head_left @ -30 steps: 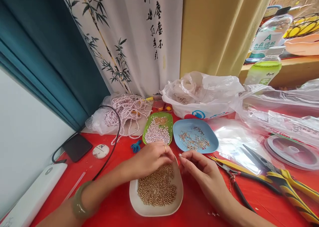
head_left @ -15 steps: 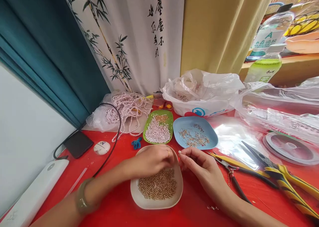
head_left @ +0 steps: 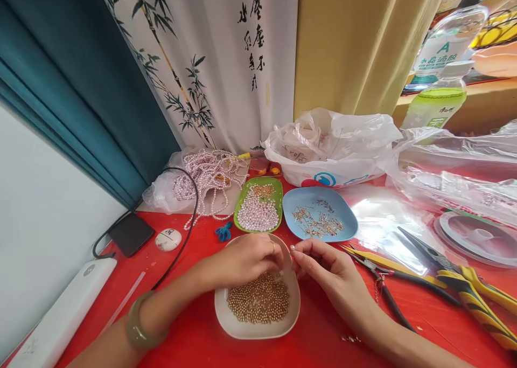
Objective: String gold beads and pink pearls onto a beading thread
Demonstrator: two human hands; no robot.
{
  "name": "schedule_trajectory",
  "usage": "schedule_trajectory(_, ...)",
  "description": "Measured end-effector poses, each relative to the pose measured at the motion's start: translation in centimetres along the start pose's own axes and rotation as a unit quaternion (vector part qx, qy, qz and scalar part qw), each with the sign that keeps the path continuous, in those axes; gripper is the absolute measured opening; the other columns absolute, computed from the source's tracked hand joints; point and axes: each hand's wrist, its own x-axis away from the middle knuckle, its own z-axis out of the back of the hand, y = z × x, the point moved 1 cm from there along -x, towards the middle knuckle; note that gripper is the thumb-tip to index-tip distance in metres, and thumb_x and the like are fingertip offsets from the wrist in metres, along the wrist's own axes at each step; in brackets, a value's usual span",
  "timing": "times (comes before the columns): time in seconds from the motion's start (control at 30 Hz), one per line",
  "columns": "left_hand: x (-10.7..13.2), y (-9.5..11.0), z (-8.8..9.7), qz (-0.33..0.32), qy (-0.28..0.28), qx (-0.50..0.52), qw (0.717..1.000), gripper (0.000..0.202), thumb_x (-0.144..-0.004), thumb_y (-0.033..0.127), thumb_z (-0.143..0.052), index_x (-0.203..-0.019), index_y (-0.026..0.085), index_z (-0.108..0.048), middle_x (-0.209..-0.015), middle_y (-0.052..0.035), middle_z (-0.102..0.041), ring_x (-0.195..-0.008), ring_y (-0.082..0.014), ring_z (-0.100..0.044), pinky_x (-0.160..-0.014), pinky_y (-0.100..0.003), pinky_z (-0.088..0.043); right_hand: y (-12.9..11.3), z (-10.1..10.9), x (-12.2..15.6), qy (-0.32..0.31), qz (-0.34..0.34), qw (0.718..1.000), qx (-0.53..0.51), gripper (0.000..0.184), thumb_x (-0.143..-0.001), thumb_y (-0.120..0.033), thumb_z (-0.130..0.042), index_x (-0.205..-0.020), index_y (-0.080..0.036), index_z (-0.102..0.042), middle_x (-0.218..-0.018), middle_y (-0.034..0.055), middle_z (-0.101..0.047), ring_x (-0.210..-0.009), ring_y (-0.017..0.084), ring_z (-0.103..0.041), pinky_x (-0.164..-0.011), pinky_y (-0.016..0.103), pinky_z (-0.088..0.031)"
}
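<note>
My left hand [head_left: 246,259] hovers over a white dish [head_left: 242,329] of small gold beads [head_left: 258,302], fingers pinched together; what they pinch is too small to make out. My right hand [head_left: 327,273] sits at the dish's right rim, thumb and forefinger pinched on a thin pin with a small white pearl [head_left: 292,247] at its tip. The two hands' fingertips nearly touch. A green bangle [head_left: 135,325] is on my left wrist.
Behind the hands stand a green tray of pale pearls [head_left: 258,212] and a blue dish of metal pins [head_left: 319,220]. Pliers [head_left: 456,282] and a clear spool [head_left: 479,238] lie right. Pearl strands [head_left: 205,179], plastic bags [head_left: 329,147], a phone [head_left: 131,233] and cable lie behind and left.
The hands have stayed over the dish, with the fingertips drawing a little closer together. The view has shifted slightly.
</note>
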Motion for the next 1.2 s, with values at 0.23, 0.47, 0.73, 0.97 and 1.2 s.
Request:
schedule_trajectory(0.23,0.4,-0.4,0.2,0.026,0.071,-0.027,0.997,0.012,-0.079,0.013,-0.051,-0.079,0.017,-0.063,-0.081,-0.0014,-0.064,-0.083,-0.0134,-0.053,-0.075,-0.025,-0.04,0.5,0.0,0.0,-0.004,-0.015,1.0,-0.01,0.017,-0.077,-0.034,-0.052,-0.071,-0.019,-0.056,-0.063,-0.0024,-0.052,-0.058,0.011,-0.047,-0.055,0.022,-0.039)
schedule_trajectory(0.47,0.3,-0.5,-1.0,-0.003,0.067,-0.086,0.994,0.016,-0.082,0.016,-0.049,-0.081,0.019,-0.065,-0.083,-0.0017,-0.065,-0.081,-0.0149,-0.051,-0.07,-0.027,-0.041,0.3,0.1,0.1,-0.001,-0.003,1.0,0.012,0.018,-0.078,-0.034,-0.05,-0.07,-0.018,-0.055,-0.063,-0.0013,-0.053,-0.059,0.013,-0.048,-0.056,0.024,-0.039)
schedule_trajectory(0.73,0.7,-1.0,-0.2,-0.008,0.082,-0.069,0.994,0.018,-0.08,0.01,-0.05,-0.086,0.017,-0.065,-0.083,-0.0037,-0.065,-0.079,-0.0144,-0.053,-0.071,-0.027,-0.042,0.2,0.1,0.1,0.003,-0.005,1.0,-0.022,0.017,-0.077,-0.033,-0.052,-0.069,-0.018,-0.055,-0.063,-0.0018,-0.054,-0.058,0.012,-0.049,-0.056,0.023,-0.04)
schedule_trajectory(0.97,1.0,-0.9,0.5,0.048,0.102,-0.083,0.99,0.014,-0.08,0.017,-0.051,-0.081,0.018,-0.065,-0.077,-0.0023,-0.063,-0.08,-0.0149,-0.052,-0.072,-0.027,-0.041,0.3,0.2,0.0,0.015,-0.006,1.0,-0.022,0.017,-0.076,-0.034,-0.054,-0.069,-0.018,-0.056,-0.061,-0.0021,-0.054,-0.057,0.011,-0.05,-0.055,0.023,-0.041)
schedule_trajectory(1.2,1.0,-0.8,1.1,0.086,0.148,-0.085,0.982,0.015,-0.081,0.023,-0.051,-0.08,0.019,-0.065,-0.078,-0.0017,-0.062,-0.079,-0.0149,-0.052,-0.072,-0.028,-0.041,0.4,0.2,0.0,0.014,-0.013,0.999,-0.026,0.016,-0.076,-0.035,-0.054,-0.072,-0.019,-0.057,-0.062,-0.0009,-0.057,-0.058,0.013,-0.052,-0.055,0.024,-0.041)
